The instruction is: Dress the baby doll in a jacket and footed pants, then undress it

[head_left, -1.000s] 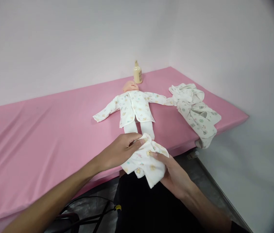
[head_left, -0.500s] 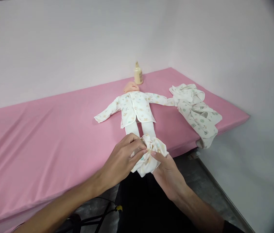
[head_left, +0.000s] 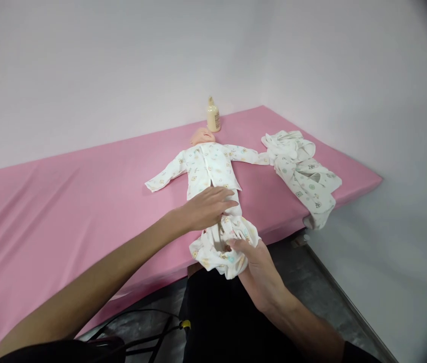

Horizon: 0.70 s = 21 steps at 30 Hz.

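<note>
A baby doll (head_left: 202, 136) lies on its back, wearing a white printed jacket (head_left: 213, 164). My right hand (head_left: 261, 269) is closed on bunched white printed baby pants (head_left: 213, 249), its thumb over the gathered opening, just below the doll's feet end. Over the doll's legs reaches my left hand (head_left: 208, 207), fingers stretched out and holding nothing that shows. It covers one leg; part of the other white leg (head_left: 233, 205) shows beside the fingertips. The lower ends of the legs are hidden behind the pants.
The doll rests on a pink-covered table (head_left: 85, 201) against a white wall. A cream pump bottle (head_left: 213, 117) stands behind the doll's head. Crumpled white printed cloth (head_left: 300, 171) lies at the right, partly over the table's edge. Dark cables (head_left: 153, 340) run below.
My left hand has let go of the pants and moved up over the doll's legs. The bunched pants have opened out to the left, still in my right hand.
</note>
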Available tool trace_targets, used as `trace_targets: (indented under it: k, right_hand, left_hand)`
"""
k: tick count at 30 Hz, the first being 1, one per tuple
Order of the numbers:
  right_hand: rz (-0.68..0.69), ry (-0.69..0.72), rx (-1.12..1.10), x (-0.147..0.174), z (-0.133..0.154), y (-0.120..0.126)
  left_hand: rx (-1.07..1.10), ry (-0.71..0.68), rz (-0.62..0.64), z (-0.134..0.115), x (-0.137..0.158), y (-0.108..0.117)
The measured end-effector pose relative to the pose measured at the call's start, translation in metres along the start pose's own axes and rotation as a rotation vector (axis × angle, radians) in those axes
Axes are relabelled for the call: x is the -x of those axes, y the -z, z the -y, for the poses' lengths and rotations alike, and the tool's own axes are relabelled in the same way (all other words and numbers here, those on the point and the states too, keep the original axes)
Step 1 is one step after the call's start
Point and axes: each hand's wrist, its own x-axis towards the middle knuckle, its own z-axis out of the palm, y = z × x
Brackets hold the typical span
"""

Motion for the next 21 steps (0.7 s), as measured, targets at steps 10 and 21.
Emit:
trace_targets:
  k: [10, 21]
  right_hand:
    - [-0.071, 0.003, 0.055, 0.004, -0.005, 0.005]
    - [-0.002, 0.269, 0.414, -0.004, -0.028, 0.049]
  left_hand:
    - [-0.296, -0.145, 0.020, 0.012, -0.036, -0.021]
    - [0.134, -0.051, -0.186, 0.021, -0.028, 0.009]
